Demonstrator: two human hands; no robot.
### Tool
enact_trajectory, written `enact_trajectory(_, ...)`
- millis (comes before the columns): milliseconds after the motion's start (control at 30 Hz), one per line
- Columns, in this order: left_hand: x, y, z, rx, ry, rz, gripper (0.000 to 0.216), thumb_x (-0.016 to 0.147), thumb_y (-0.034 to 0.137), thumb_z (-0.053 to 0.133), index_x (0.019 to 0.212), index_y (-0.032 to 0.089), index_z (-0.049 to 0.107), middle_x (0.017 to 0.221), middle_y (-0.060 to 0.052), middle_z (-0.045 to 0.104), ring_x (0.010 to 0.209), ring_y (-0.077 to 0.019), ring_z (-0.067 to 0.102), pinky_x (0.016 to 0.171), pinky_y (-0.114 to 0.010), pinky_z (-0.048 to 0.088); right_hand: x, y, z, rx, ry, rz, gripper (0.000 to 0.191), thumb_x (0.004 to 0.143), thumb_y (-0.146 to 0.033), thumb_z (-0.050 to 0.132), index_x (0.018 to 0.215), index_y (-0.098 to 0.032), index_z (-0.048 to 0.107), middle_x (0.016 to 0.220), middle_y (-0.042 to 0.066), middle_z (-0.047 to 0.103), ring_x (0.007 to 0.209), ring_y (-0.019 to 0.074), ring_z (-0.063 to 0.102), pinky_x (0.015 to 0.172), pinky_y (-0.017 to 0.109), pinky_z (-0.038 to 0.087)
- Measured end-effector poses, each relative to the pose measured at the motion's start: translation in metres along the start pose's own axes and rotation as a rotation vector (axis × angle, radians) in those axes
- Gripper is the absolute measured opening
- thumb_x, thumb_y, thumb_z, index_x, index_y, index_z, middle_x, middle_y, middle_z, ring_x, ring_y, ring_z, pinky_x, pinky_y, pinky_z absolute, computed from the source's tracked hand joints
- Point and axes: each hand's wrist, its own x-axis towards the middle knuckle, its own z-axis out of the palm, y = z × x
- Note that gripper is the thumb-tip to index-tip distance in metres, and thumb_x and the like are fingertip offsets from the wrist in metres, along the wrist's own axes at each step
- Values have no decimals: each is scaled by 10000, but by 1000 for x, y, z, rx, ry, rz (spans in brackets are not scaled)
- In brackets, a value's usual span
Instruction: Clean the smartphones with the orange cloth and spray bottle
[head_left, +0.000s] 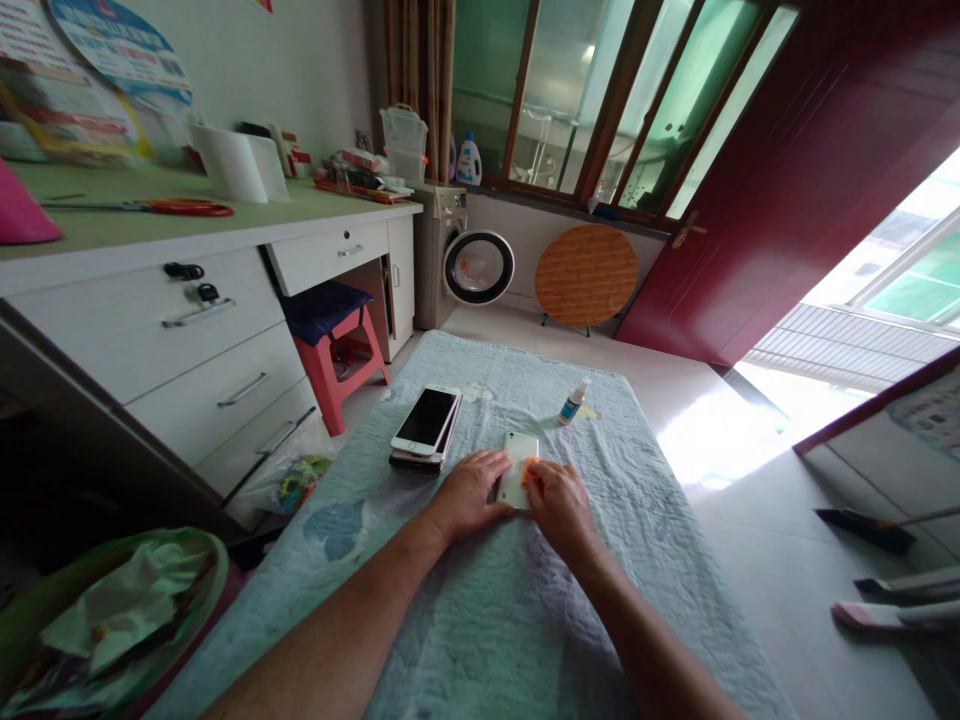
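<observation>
A white smartphone [518, 478] lies with its back facing up on the cloth-covered table. My left hand [474, 492] grips its left edge, thumb at the near end and fingers along the side. My right hand [559, 505] pinches a small orange cloth [529, 470] and presses it against the phone's back; part of the cloth is hidden under the fingers. To the left, a stack of phones [427, 420] has a white one on top with its dark screen up. A small spray bottle [574, 402] with a blue label stands beyond my right hand.
A pale blue quilted cloth [480, 640] covers the table. Left are a white desk [225, 330], a pink stool [341, 355] and a waste bin [214, 590]. A washing machine [435, 260] with its door open and a round wooden tabletop [587, 275] stand at the back.
</observation>
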Motion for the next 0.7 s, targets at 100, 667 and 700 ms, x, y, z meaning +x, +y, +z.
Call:
enact_trajectory(100,0,2,-1,19,-7,-18,670,728,393,746,1311,132,543,1424,-159,493,1326,-293,445,1130,-418,318,-19,-10,-7,-14,-35,15,178,893,-168,530,841,-185,699,905,42,679,863,164,566,807,243,363)
enact_trajectory(667,-1,3,-3,-54,27,14,717,711,464,758,1323,168,528,1401,-146,519,1306,-305,457,1118,-439,322,18,0,10,-2,-18,-24,282,909,-166,481,696,-168,665,853,44,550,768,133,503,716,225,367)
enact_trajectory(700,-1,4,-3,-62,30,24,726,709,463,761,1329,171,523,1395,-142,524,1299,-306,462,1118,-436,322,26,2,12,-13,-6,-6,288,911,-170,477,695,-166,668,856,50,553,772,135,503,719,227,366)
